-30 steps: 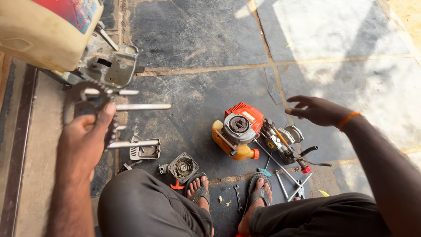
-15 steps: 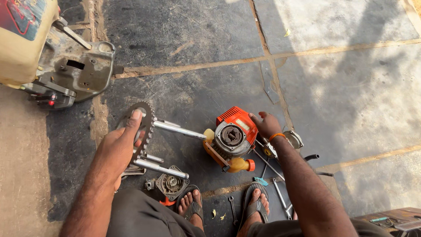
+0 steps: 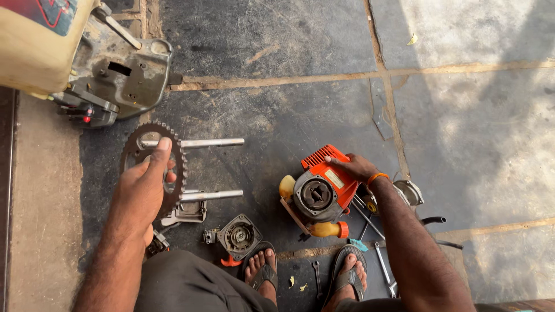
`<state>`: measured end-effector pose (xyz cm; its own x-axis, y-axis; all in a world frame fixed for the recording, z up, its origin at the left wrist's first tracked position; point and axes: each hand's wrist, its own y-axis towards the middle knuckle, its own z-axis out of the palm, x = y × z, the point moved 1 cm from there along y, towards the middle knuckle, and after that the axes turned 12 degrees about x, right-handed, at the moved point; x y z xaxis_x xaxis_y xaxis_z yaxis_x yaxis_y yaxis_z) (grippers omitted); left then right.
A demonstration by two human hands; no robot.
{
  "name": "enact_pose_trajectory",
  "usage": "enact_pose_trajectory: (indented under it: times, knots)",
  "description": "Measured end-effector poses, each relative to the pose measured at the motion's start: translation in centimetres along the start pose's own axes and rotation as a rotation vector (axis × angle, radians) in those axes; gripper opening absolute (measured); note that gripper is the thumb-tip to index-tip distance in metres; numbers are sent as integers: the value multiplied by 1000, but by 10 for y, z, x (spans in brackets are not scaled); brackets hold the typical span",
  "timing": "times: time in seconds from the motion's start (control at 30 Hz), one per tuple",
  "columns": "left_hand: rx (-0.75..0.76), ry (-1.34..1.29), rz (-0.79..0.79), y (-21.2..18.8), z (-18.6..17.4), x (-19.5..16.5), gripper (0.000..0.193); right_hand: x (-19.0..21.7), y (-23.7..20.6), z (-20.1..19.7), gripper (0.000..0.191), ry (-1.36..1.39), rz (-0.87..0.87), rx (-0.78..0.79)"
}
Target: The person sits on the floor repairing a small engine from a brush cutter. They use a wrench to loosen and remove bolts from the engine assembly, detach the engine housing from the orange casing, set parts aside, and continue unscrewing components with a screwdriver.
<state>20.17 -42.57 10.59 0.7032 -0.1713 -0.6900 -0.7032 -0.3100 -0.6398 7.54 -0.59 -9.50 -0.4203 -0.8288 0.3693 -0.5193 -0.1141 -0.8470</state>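
My left hand [image 3: 141, 193] grips a dark toothed sprocket wheel [image 3: 139, 151] and holds it over the stone floor, above two grey metal rods [image 3: 211, 143]. My right hand [image 3: 352, 167] rests on the top of a small orange engine [image 3: 319, 188] that stands on the floor, its round metal face turned toward me and a yellow tank along its left and lower side. An orange band is on that wrist. My feet in sandals [image 3: 263, 268] are just below the engine.
A round grey recoil housing [image 3: 239, 236] lies by my left foot. Wrenches [image 3: 381, 260] and small parts lie to the right of the engine. A cream tank on a grey metal frame [image 3: 124, 72] stands at the top left. Stone slabs stretch beyond.
My left hand has carried the sprocket wheel down from the metal frame toward me. My right hand has come down onto the orange engine. The view has shifted.
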Motion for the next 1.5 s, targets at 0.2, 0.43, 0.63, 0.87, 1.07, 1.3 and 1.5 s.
enact_pose_trajectory:
  times: [0.2, 0.43, 0.63, 0.87, 1.07, 1.3, 1.5]
  knots:
    - [50, -35, 38, -16, -12, 11, 76, 10, -42, 49, 118, 80, -31, 12]
    - [29, -37, 149, -46, -27, 25, 75, 14, -91, 86, 115, 111, -109, -43]
    - [-30, 75, 130, -58, -33, 36, 78, 9, -124, 112, 110, 126, -164, -160]
    - [-120, 82, 232, -57, -27, 48, 64, 5, -154, 141, 108, 12, -81, -327]
    - [-72, 405, 273, -49, 0, 46, 62, -40, -185, 153, 104, -44, 115, -615]
    - [192, 811, 284, -10, 77, 34, 71, -89, -205, 162, 114, 151, 288, -668]
    - [332, 1040, 335, 19, 181, 36, 70, -96, -206, 162, 108, 139, 273, -660]
